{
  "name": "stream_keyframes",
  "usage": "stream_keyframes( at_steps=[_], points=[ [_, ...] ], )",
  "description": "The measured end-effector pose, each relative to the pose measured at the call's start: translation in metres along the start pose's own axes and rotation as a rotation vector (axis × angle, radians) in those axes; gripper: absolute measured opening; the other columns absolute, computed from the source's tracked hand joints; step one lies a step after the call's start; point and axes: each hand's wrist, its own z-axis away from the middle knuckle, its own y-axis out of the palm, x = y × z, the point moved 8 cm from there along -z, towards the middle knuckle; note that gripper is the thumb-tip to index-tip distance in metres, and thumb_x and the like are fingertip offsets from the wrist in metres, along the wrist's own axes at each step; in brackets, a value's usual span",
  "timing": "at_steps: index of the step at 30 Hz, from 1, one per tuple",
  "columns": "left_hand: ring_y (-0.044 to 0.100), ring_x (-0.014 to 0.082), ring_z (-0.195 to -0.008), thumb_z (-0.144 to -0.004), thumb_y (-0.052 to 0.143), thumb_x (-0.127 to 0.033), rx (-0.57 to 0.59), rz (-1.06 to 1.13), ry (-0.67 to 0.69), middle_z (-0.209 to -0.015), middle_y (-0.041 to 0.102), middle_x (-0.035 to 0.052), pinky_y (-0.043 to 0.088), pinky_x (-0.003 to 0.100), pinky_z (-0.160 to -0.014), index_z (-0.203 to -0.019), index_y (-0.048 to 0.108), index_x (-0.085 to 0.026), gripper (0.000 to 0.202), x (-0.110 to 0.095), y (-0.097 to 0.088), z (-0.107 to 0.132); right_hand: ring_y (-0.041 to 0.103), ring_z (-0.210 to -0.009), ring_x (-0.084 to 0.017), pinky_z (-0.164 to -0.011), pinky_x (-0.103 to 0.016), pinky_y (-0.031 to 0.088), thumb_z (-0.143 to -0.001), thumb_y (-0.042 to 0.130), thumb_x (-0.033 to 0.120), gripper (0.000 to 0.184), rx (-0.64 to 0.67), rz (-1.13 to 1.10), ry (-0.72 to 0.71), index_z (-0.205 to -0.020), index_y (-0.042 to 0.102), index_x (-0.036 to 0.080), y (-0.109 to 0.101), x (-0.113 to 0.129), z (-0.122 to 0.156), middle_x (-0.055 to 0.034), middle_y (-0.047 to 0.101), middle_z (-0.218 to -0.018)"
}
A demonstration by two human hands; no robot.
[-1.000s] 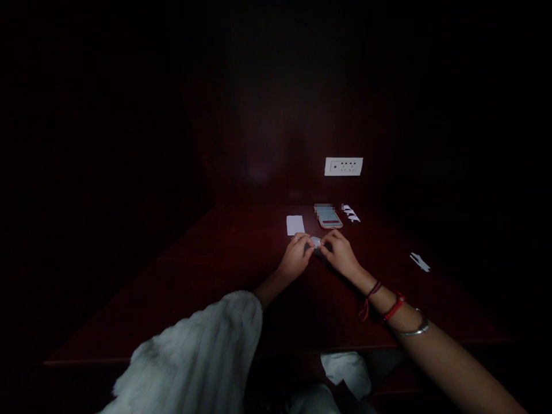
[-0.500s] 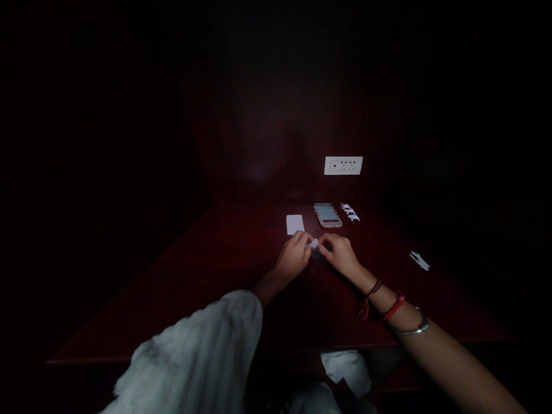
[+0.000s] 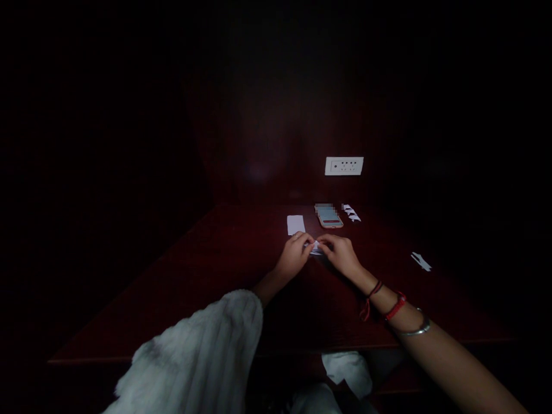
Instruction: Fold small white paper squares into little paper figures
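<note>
My left hand point(image 3: 294, 255) and my right hand point(image 3: 342, 254) meet over the dark red table point(image 3: 207, 276), fingertips pinched on a small folded piece of white paper point(image 3: 315, 249) between them. The paper sits low, at or just above the tabletop, and is mostly hidden by my fingers. My left arm wears a white fluffy sleeve point(image 3: 194, 356). On my right wrist are red and black threads and a metal bangle point(image 3: 414, 329).
Beyond my hands lie a blank white paper rectangle point(image 3: 295, 224), a phone with a lit screen point(image 3: 329, 216) and folded white paper shapes point(image 3: 351, 213). Another folded paper piece point(image 3: 421, 261) lies at the right. A white wall socket point(image 3: 344, 165) is behind. The room is very dark.
My hands stay together on the small paper; the fingers have shifted slightly and the paper now shows a little lower between them.
</note>
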Motion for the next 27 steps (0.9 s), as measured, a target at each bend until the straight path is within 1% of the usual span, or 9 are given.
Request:
stream_keyframes(
  at_steps=[6, 9, 12, 15, 18, 21, 24, 27],
  points=[
    [0.05, 0.011, -0.075, -0.074, 0.042, -0.018, 0.027, 0.095, -0.023, -0.078, 0.054, -0.0002, 0.038, 0.021, -0.069, -0.078, 0.049, -0.017, 0.008, 0.006, 0.004, 0.0, 0.055, -0.07, -0.013, -0.064, -0.022, 0.039, -0.071, 0.046, 0.017, 0.016, 0.024, -0.028, 0.01, -0.082, 0.058, 0.017, 0.002, -0.003, 0.0, -0.0028, 0.062, -0.078],
    [0.052, 0.0104, -0.073, -0.075, 0.041, -0.018, 0.036, 0.134, -0.052, -0.077, 0.055, -0.0004, 0.039, 0.021, -0.068, -0.077, 0.049, -0.018, 0.009, 0.009, 0.005, 0.0, 0.055, -0.068, -0.012, -0.062, -0.021, 0.039, -0.072, 0.046, 0.021, 0.016, 0.054, -0.059, 0.003, -0.081, 0.058, 0.017, 0.003, -0.004, 0.0, -0.0023, 0.062, -0.076],
    [0.053, 0.01, -0.074, -0.074, 0.042, -0.018, 0.037, 0.187, -0.075, -0.077, 0.055, -0.0004, 0.04, 0.02, -0.068, -0.078, 0.048, -0.017, 0.008, 0.011, 0.006, 0.001, 0.055, -0.065, -0.012, -0.06, -0.02, 0.038, -0.073, 0.045, 0.024, 0.016, 0.057, -0.07, 0.029, -0.078, 0.059, 0.017, 0.003, -0.006, 0.0, -0.0021, 0.061, -0.072],
    [0.053, 0.01, -0.073, -0.073, 0.043, -0.019, 0.037, 0.222, -0.098, -0.076, 0.055, -0.0004, 0.041, 0.02, -0.067, -0.079, 0.047, -0.017, 0.007, 0.014, 0.009, 0.001, 0.054, -0.064, -0.011, -0.059, -0.02, 0.037, -0.073, 0.044, 0.024, 0.016, 0.068, -0.072, 0.051, -0.075, 0.058, 0.016, 0.004, -0.008, 0.0, -0.0021, 0.061, -0.07],
    [0.053, 0.0099, -0.072, -0.071, 0.048, -0.021, 0.042, 0.26, -0.123, -0.076, 0.055, -0.0004, 0.042, 0.02, -0.067, -0.079, 0.046, -0.017, 0.009, 0.018, 0.012, 0.003, 0.052, -0.062, -0.011, -0.058, -0.019, 0.036, -0.074, 0.042, 0.022, 0.015, 0.084, -0.071, 0.039, -0.074, 0.056, 0.015, 0.006, -0.006, 0.0, -0.002, 0.059, -0.069],
    [0.053, 0.0097, -0.069, -0.068, 0.052, -0.024, 0.065, 0.312, -0.159, -0.076, 0.054, -0.0003, 0.042, 0.019, -0.063, -0.08, 0.045, -0.017, 0.016, 0.023, 0.017, 0.005, 0.05, -0.062, -0.011, -0.057, -0.02, 0.035, -0.074, 0.04, 0.021, 0.015, 0.064, -0.06, 0.024, -0.073, 0.053, 0.015, 0.004, -0.006, -0.001, -0.0022, 0.057, -0.068],
    [0.053, 0.0089, -0.065, -0.072, 0.047, -0.028, 0.084, 0.363, -0.177, -0.072, 0.054, -0.0003, 0.042, 0.018, -0.058, -0.079, 0.045, -0.016, 0.013, 0.023, 0.018, 0.004, 0.049, -0.062, -0.011, -0.057, -0.02, 0.034, -0.075, 0.038, 0.022, 0.016, 0.026, -0.064, 0.034, -0.074, 0.051, 0.014, 0.001, -0.011, -0.001, -0.0023, 0.055, -0.068],
    [0.053, 0.008, -0.064, -0.075, 0.042, -0.025, 0.074, 0.356, -0.156, -0.068, 0.053, -0.001, 0.041, 0.017, -0.057, -0.075, 0.046, -0.016, 0.01, 0.02, 0.014, 0.003, 0.049, -0.062, -0.011, -0.058, -0.02, 0.035, -0.076, 0.037, 0.023, 0.016, 0.017, -0.091, 0.045, -0.075, 0.05, 0.015, 0.001, -0.014, -0.002, -0.0021, 0.055, -0.069]
  ],
)
